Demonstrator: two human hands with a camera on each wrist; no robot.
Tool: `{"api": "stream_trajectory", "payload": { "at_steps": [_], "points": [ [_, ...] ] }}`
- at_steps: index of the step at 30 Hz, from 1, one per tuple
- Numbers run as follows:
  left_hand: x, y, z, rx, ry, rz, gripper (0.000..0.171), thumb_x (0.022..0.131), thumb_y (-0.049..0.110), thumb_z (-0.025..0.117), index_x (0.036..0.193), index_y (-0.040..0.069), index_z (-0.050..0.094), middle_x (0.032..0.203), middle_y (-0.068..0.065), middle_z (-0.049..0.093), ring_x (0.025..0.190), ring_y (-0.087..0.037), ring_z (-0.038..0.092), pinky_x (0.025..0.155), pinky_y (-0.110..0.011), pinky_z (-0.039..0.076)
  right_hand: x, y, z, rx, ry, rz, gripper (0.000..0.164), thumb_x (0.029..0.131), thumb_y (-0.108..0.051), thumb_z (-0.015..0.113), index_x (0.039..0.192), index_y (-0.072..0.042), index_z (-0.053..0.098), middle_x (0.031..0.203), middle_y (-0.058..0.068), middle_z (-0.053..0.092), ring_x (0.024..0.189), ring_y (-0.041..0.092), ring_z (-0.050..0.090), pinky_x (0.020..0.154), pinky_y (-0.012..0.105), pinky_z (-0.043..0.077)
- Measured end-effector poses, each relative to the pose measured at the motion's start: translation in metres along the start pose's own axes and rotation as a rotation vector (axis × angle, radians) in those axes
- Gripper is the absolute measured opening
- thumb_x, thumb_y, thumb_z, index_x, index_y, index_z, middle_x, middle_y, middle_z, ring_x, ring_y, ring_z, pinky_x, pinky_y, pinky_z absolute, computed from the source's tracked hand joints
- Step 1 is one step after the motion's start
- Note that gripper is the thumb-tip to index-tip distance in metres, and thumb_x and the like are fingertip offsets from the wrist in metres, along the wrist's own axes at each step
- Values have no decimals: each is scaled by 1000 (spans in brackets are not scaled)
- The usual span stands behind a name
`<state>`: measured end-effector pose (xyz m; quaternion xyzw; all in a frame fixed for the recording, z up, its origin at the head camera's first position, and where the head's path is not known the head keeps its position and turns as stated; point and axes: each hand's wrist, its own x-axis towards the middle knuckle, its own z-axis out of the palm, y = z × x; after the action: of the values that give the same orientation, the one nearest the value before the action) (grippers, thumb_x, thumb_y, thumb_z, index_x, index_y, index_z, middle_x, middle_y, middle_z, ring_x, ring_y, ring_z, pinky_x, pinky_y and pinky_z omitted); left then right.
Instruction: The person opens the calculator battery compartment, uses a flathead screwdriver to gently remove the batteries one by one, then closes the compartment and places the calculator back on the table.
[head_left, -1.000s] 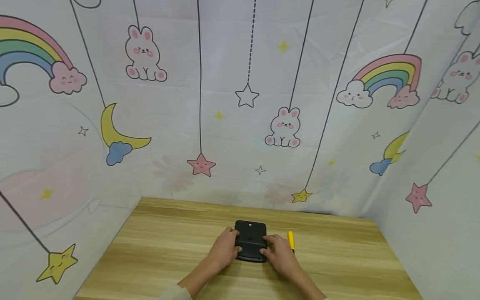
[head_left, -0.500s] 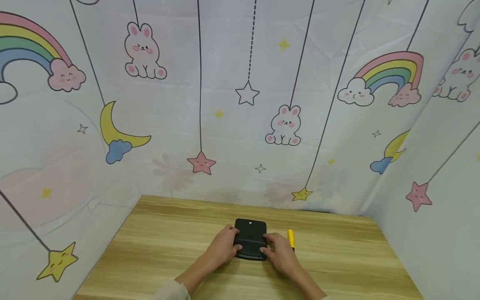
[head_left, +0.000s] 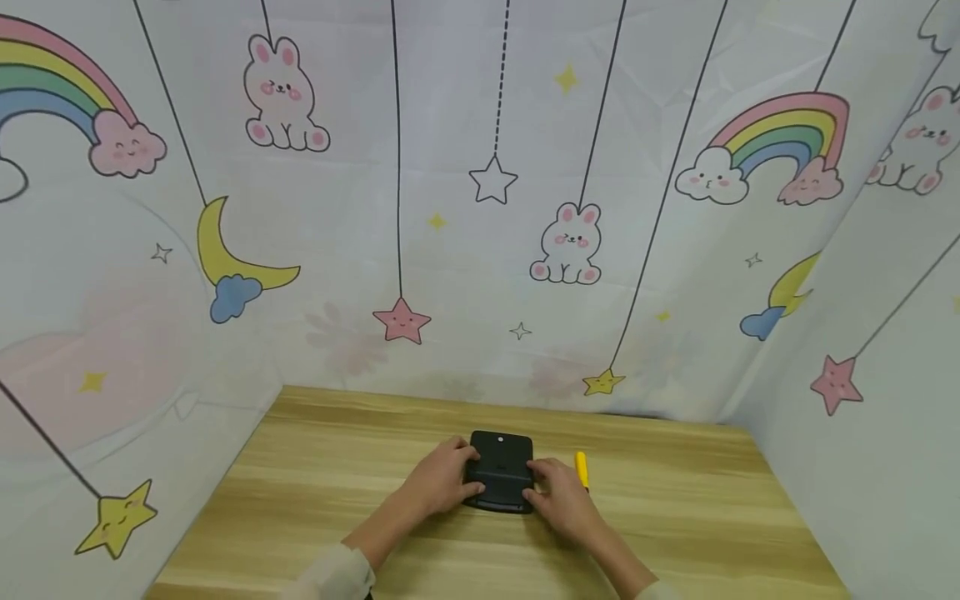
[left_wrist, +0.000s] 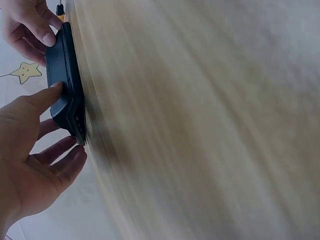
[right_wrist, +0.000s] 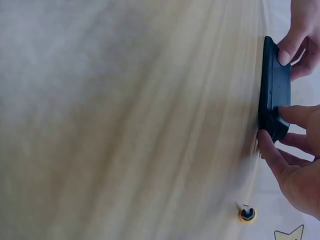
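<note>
- Gripping the black case [head_left: 501, 477] from both sides looks to be the step in hand, with the left hand [head_left: 442, 477] on one long side and the right hand [head_left: 558, 500] on the other.
- Both grips are clamped on the case: thumb and fingers bend over its edges, most of its upper face lying bare between them.
- It sits towards the far half of the wooden table [head_left: 315, 500], roughly centred; whether its underside touches the wood throughout, I cannot tell.
- Its long axis seems to run away from the person, towards the printed backdrop [head_left: 450, 258], with hardly any turn to either side.
- The end with the small pale dot [head_left: 500, 439] points at the backdrop; the gently bowed end faces the person.
- Any next move likely calls for even pressure from both hands, so that the case does not twist, and for keeping off the yellow-handled tool [head_left: 582, 471] near the right hand.
</note>
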<state>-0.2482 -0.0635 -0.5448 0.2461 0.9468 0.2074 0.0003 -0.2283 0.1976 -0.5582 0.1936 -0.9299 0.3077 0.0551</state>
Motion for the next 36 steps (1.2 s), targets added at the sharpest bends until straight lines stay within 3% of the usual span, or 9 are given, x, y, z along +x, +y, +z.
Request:
{"api": "stream_trajectory", "payload": {
  "at_steps": [7, 14, 22, 36],
  "points": [
    [5, -4, -3, 17, -21, 67, 58, 96, 48, 79, 140, 12, 67, 144, -10, 57, 133, -30, 57, 107, -48, 51, 6, -3, -13, 41, -89, 43, 41, 93, -18, 84, 127, 3, 72, 120, 16, 70, 105, 30, 72, 94, 53, 57],
    [10, -4, -1, 13, -38, 108, 78, 95, 56, 76, 155, 12, 55, 157, -10, 49, 143, -29, 51, 113, -49, 47, 13, -10, -19, 26, -93, 37, 29, 96, -21, 82, 119, -5, 75, 125, 14, 66, 105, 32, 71, 88, 50, 60],
    [17, -5, 3, 23, -42, 132, 86, 95, 63, 72, 159, 11, 50, 165, -10, 42, 149, -29, 44, 115, -49, 45, 21, -14, -11, 21, -59, 0, 26, 95, -23, 83, 117, -10, 77, 124, 10, 67, 123, 36, 62, 106, 59, 50],
    [22, -3, 13, 45, -80, 150, 92, 93, 73, 66, 161, 15, 47, 169, -9, 37, 156, -32, 35, 117, -51, 43, 32, -17, 1, 27, -81, -77, 27, 95, -27, 83, 116, -11, 77, 116, 1, 66, 118, 28, 62, 104, 54, 51]
  ]
}}
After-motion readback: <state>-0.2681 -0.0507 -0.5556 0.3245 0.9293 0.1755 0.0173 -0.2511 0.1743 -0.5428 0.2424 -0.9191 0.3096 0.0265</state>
